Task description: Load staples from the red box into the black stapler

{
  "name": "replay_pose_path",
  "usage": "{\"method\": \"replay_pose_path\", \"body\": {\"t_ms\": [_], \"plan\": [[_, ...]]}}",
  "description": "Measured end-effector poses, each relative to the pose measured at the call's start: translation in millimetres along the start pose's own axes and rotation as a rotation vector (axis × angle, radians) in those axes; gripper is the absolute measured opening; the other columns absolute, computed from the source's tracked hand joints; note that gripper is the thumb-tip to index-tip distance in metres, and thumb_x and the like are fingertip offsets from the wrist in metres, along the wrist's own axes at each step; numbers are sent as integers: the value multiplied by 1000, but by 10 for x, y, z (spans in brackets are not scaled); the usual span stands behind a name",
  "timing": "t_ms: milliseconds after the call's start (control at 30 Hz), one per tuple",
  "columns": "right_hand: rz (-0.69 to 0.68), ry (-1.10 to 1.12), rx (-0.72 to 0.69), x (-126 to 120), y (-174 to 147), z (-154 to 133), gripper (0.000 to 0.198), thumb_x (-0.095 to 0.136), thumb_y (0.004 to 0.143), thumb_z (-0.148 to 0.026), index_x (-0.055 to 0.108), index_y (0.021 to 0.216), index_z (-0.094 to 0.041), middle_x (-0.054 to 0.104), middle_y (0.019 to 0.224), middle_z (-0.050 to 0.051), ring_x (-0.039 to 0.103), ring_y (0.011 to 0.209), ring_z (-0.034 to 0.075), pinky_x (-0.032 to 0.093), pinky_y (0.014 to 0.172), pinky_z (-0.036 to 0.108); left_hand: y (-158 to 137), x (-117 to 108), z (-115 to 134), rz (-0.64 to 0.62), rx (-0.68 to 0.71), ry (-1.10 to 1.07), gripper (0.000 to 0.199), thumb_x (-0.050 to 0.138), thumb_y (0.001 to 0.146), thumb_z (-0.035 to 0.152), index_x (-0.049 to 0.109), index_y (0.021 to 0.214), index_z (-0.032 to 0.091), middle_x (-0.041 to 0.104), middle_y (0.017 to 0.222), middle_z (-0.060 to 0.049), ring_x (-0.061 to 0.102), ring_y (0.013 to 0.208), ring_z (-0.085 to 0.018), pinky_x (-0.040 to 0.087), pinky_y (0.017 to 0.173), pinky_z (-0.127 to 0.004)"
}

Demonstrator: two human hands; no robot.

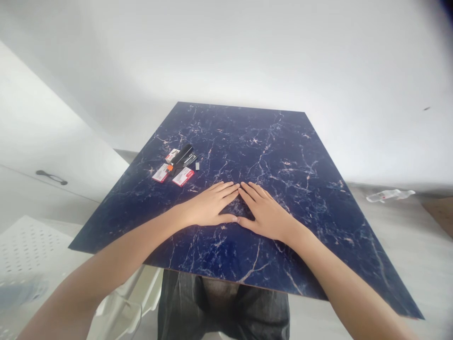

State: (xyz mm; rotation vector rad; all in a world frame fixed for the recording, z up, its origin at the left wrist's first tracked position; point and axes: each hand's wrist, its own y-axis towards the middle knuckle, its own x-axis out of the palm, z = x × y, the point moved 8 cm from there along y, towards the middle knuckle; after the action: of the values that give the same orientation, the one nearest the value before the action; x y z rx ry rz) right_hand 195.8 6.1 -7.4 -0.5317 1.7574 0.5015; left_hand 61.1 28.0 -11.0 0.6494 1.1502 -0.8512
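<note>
My left hand (pixel 210 204) lies flat on a dark blue marbled table (pixel 244 141), fingers stretched out, holding nothing. Flat beside it rests my right hand (pixel 265 210), fingers extended and likewise holding nothing. Their thumb tips and index fingertips meet, framing a small patch of tabletop. Beyond my left hand, a black stapler (pixel 184 156) lies among small red-and-white boxes, one in front (pixel 183 176), one to the left (pixel 161 173) and one behind (pixel 172 155). A small orange item (pixel 170 167) sits by the stapler, and a small grey piece (pixel 197 166) lies to its right.
A white wall (pixel 247 56) stands behind the table. At left are a white cabinet with a dark handle (pixel 51 177) and a perforated white surface (pixel 24 245). A clear plastic bottle (pixel 389 195) lies on the floor at right.
</note>
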Motion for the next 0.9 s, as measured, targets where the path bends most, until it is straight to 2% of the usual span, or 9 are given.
{"method": "replay_pose_path", "body": {"t_ms": [133, 200, 267, 333, 367, 433, 500, 633, 900], "plan": [[-6, -8, 4, 4, -8, 4, 75, 40, 106, -64, 41, 163, -14, 30, 172, 19, 22, 161, 39, 28, 128, 61, -34, -403, -231, 228, -78, 119, 52, 44, 109, 54, 62, 146, 23, 53, 160, -9, 38, 154, -33, 25, 128, -58], [-14, -18, 8, 12, -9, 6, 73, 36, 108, -62, 41, 164, -15, 29, 172, 18, 21, 161, 39, 28, 128, 61, -173, -731, -529, 398, -253, 173, 46, 47, 109, 46, 64, 144, 23, 57, 155, -9, 42, 151, -33, 24, 128, -60], [-19, -25, 8, 20, -6, 4, 74, 35, 108, -62, 41, 164, -14, 28, 173, 18, 21, 161, 39, 28, 128, 61, -422, -1016, -921, 532, -490, 208, 53, 57, 103, 49, 59, 149, 23, 48, 162, -12, 34, 153, -41, 21, 126, -67], [-19, -30, 6, 26, -2, 2, 74, 34, 108, -62, 41, 164, -14, 29, 173, 18, 22, 161, 39, 28, 128, 60, -672, -1138, -1323, 542, -661, 180, 70, 65, 96, 56, 51, 156, 24, 33, 170, -14, 26, 156, -48, 20, 124, -72], [-20, -32, 7, 29, 0, 3, 74, 34, 108, -62, 41, 164, -14, 29, 173, 18, 22, 161, 39, 28, 128, 60, -756, -1131, -1500, 506, -682, 129, 77, 68, 92, 60, 49, 158, 24, 30, 172, -15, 24, 157, -49, 20, 125, -71], [-21, -36, 9, 34, 1, 3, 74, 35, 108, -62, 42, 163, -14, 29, 173, 18, 22, 161, 39, 28, 129, 59, -817, -971, -1768, 340, -615, -58, 83, 71, 87, 62, 48, 159, 25, 28, 174, -13, 25, 158, -46, 23, 126, -65], [-17, -34, 14, 30, 1, 4, 73, 36, 108, -62, 42, 164, -15, 29, 173, 17, 22, 161, 38, 27, 129, 58, -890, -861, -1970, 341, -609, -269, 87, 70, 85, 60, 45, 160, 25, 34, 171, -12, 35, 155, -41, 29, 126, -59], [-17, -36, 20, 17, 2, -5, 74, 35, 108, -63, 42, 164, -15, 30, 172, 17, 23, 161, 38, 28, 129, 58, -852, -758, -2027, 383, -570, -388, 87, 69, 82, 50, 45, 160, 22, 42, 167, -9, 40, 153, -38, 26, 128, -55], [-9, -37, 13, 13, -2, 3, 73, 36, 108, -62, 43, 162, -15, 30, 172, 18, 24, 160, 39, 29, 128, 60, -563, -684, -1623, 322, -420, -419, 78, 68, 85, 41, 47, 158, 24, 42, 166, -11, 48, 148, -37, 35, 125, -54]]}}
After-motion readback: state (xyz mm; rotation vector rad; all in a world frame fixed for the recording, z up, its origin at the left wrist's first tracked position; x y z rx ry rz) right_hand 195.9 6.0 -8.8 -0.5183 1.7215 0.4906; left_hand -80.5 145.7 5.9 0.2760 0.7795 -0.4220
